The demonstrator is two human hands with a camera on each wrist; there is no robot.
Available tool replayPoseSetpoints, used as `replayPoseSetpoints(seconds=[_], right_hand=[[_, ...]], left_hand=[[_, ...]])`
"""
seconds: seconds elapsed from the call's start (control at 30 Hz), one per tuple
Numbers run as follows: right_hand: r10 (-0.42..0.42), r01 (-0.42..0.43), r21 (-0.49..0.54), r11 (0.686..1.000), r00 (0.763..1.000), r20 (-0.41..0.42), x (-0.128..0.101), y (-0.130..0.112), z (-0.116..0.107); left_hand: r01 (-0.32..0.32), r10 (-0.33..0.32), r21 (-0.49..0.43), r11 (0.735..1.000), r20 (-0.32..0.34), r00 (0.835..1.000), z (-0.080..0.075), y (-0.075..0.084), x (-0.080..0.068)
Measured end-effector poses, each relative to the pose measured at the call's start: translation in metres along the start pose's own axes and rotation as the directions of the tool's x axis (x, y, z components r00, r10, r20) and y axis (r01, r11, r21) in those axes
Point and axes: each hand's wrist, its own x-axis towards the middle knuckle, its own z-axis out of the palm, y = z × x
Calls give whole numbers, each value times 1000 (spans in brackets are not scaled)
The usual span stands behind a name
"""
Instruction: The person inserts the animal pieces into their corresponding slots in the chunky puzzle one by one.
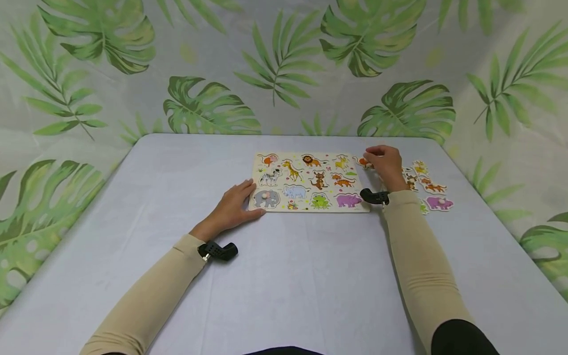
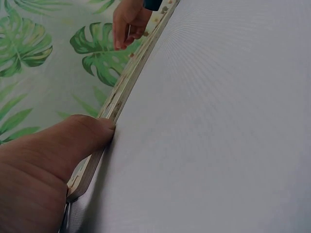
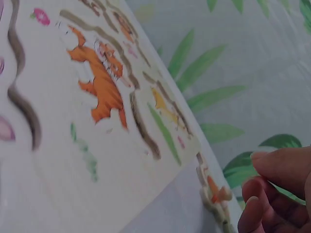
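Wooden and pale, the animal puzzle board (image 1: 309, 181) lies flat on a grey table (image 1: 284, 276), and the left hand (image 1: 235, 206) rests against its near left corner. The fingers lie fairly straight and relaxed on the table, with the fingertips at the board's edge beside the grey elephant piece (image 1: 266, 198). In the left wrist view the thumb (image 2: 73, 141) presses flat against the thin side of the board (image 2: 129, 82); nothing is gripped. A black wrist camera (image 1: 217, 250) sits just behind that hand, on a beige sleeve (image 1: 151, 296).

Between the two hands, the board shows printed animals: a zebra, giraffe, lion, rhino, frog and a purple hippo.

The right hand (image 1: 385, 165) is just past the board's far right corner, fingers curled downward. Its fingertips meet at a small orange puzzle piece (image 1: 364, 162), which lies on the table touching or just beside the board's corner. The right wrist view shows the curled fingers (image 3: 272, 194) close above this orange piece (image 3: 216, 194), but whether they actually pinch it I cannot tell; the contact is hidden.

Right of that hand, loose animal pieces (image 1: 428, 187) are spread on the table, among them a purple one (image 1: 439, 202) with a pale knob, nearest the person. Behind everything hangs a cloth with green leaf prints (image 1: 284, 69).
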Motion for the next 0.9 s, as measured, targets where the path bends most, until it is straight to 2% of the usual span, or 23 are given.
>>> replayPoseSetpoints(seconds=[0.23, 0.5, 0.7, 0.9], right_hand=[[40, -40, -7, 999, 999, -2, 2, 7, -2], [85, -85, -79, 993, 996, -5, 4, 18, 1], [73, -74, -77, 994, 997, -21, 6, 25, 2], [98, -101, -97, 990, 995, -29, 10, 26, 2]], left_hand=[[7, -7, 0, 1000, 3, 1000, 0, 0, 1], [4, -4, -15, 1000, 5, 1000, 0, 1, -2], [-2, 2, -6, 1000, 5, 1000, 1, 1, -2], [2, -2, 0, 1000, 4, 1000, -1, 1, -1]])
